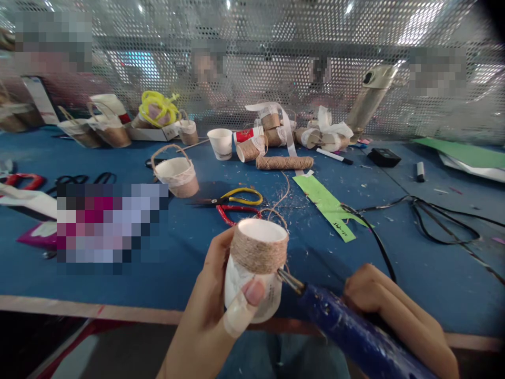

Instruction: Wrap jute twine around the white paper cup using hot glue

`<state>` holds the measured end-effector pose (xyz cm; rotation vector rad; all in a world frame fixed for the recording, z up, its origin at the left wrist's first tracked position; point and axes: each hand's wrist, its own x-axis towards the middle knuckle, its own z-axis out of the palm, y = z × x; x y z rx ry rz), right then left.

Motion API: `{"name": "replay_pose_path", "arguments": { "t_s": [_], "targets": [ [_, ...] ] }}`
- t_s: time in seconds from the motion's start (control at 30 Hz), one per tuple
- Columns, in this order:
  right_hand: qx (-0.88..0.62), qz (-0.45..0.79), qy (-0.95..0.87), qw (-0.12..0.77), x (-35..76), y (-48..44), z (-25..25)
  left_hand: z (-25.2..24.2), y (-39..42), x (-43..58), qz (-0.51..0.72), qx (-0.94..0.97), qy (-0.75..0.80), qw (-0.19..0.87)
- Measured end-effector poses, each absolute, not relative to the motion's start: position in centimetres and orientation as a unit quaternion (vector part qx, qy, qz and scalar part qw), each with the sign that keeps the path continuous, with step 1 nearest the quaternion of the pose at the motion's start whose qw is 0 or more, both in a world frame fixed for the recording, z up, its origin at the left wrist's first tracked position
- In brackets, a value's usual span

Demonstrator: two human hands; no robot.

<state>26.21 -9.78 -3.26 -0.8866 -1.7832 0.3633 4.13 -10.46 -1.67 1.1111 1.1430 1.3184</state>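
My left hand (215,310) is wrapped round a white paper cup (272,302), with a taped thumb pressed on its front. Rough brown twine (258,253) is wound round the cup's upper part, and its loose strand leads back across the table. In my right hand (371,289) is a blue hot glue gun (339,321), its grip hidden behind the body. The metal nozzle meets the cup's right side at the lower edge of the twine. Just behind the cup lie scissors (240,197) with one yellow and one red handle loop.
A small twine-wrapped basket (179,176) stands behind the scissors. Farther back are a twine roll (284,162), a plain cup (220,143) and several twine-covered cups. Green paper (327,205) and a black cable (414,210) lie to the right. A perforated metal screen (260,42) closes the back.
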Motion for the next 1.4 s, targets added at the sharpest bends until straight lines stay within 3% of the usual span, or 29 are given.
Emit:
{"name": "replay_pose_path", "arguments": {
  "t_s": [0.17, 0.57, 0.77, 0.8, 1.23, 1.4],
  "targets": [
    [-0.362, 0.158, -0.781, 0.483, 27.1, -9.8, -3.1, -1.9, -10.6, 4.1, 0.549, 0.463, 0.474, 0.51],
    [-0.39, 0.169, -0.714, 0.557, 25.5, -10.1, -3.2, -1.9, -10.4, 4.1, 0.561, 0.459, 0.487, 0.488],
    [-0.385, 0.16, -0.75, 0.514, 26.6, -9.9, -2.9, -2.0, -10.4, 3.7, 0.537, 0.515, 0.455, 0.489],
    [-0.368, 0.178, -0.781, 0.472, 26.8, -9.8, -2.9, -1.9, -10.4, 3.9, 0.546, 0.497, 0.475, 0.478],
    [-0.373, 0.152, -0.78, 0.479, 27.1, -9.8, -3.3, -2.4, -10.5, 3.6, 0.535, 0.533, 0.467, 0.46],
    [-0.372, 0.16, -0.783, 0.473, 27.4, -9.8, -3.2, -1.5, -10.7, 4.7, 0.568, 0.462, 0.508, 0.454]
  ]
}}
